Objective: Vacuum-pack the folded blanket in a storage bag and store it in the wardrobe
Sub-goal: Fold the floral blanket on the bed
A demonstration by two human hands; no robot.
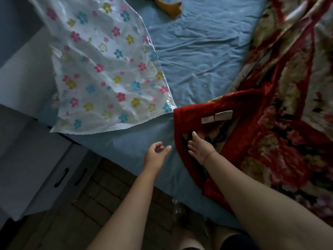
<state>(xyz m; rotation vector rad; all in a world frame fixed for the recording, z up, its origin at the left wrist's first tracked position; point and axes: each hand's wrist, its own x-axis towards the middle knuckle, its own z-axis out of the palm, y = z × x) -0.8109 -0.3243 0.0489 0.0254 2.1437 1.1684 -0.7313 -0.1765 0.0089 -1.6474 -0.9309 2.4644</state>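
Wrinkled blue sheet (198, 51) covers the bed, soft and creased all over. On its left side lies the storage bag (108, 69): glossy, crinkled clear plastic printed with pink, blue and yellow flowers, flat and limp, its left part hanging past the bed's left edge. Its near right corner just meets the blanket (279, 123), a thick plush spread, deep red border round a cream-and-pink floral pattern, rumpled and unfolded along the bed's right side, two pale rectangular labels (217, 117) on the red edge.

Right hand (200, 147) is down on the blanket's near-left corner, fingers (195, 136) straight and spread, lying on the plush by a fold, gripping nothing. Left hand (155, 154) hovers over bare sheet near the bed's front edge, just beside the red border but apart from it, fingers (166, 147) loosely curled, holding nothing.

Off the front-left corner stands a pale drawer cabinet (36, 168) with dark handles, on a brick-patterned floor (108, 195). At the far edge, a yellow soft object (171, 7), cut off.
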